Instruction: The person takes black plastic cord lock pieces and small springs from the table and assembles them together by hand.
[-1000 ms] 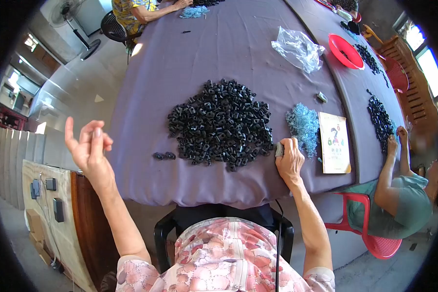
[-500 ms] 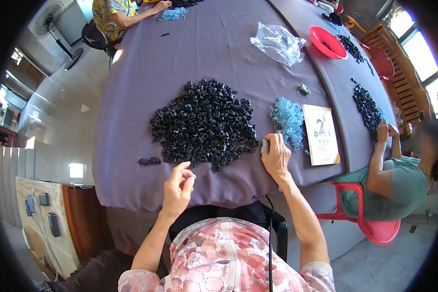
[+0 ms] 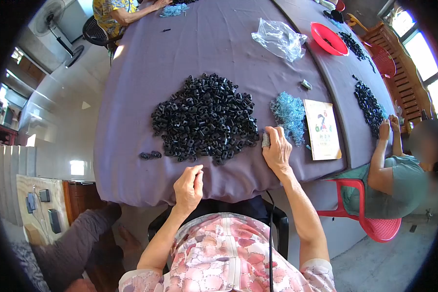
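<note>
A large heap of small black plastic parts (image 3: pixel 207 119) lies on the cloth-covered table in front of me. My left hand (image 3: pixel 188 187) is just below the heap's near edge, its thumb and fingers pinched together; whatever they hold is too small or hidden. To the right of the heap, my right hand (image 3: pixel 277 150) rests its curled fingers at the near edge of a pile of small light-blue pieces (image 3: pixel 289 113). A grey wrapping covers its thumb, and what its fingers grip is hidden. Several black parts (image 3: pixel 150 155) sit apart at the heap's lower left.
A booklet (image 3: pixel 322 131) lies right of the blue pile, with a small grey-green object (image 3: pixel 306 84) above. Farther back are a clear plastic bag (image 3: pixel 279 40) and a red basin (image 3: pixel 329 39). Co-workers sit at the right, by a black pile (image 3: pixel 368 109), and far left.
My left hand has moved right and its fingers have closed into a pinch. My right hand has shifted slightly up. At lower left, a person's dark-clad leg has come further into view.
</note>
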